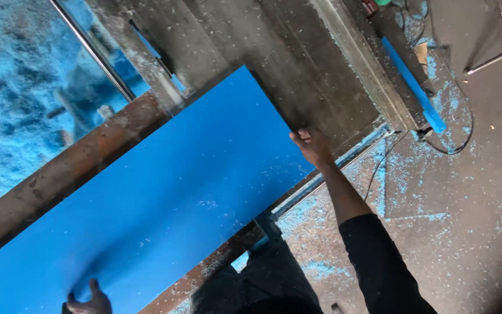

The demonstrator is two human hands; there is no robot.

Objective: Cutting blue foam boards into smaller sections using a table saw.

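A large flat blue sheet (164,192) lies slanted across a rusty, dusty saw table (297,64), reaching from the lower left to the middle. My right hand (311,145) grips the sheet's far right edge, thumb on top. At the bottom left my left hand (88,302) presses flat on the sheet near its near edge, fingers spread. My right sleeve is black.
A metal fence rail (367,64) runs along the table at the upper right, with a blue strip (413,87) beside it. Blue shavings cover the floor (454,203) and pile up at the upper left (13,87). A black cable (379,168) trails on the floor.
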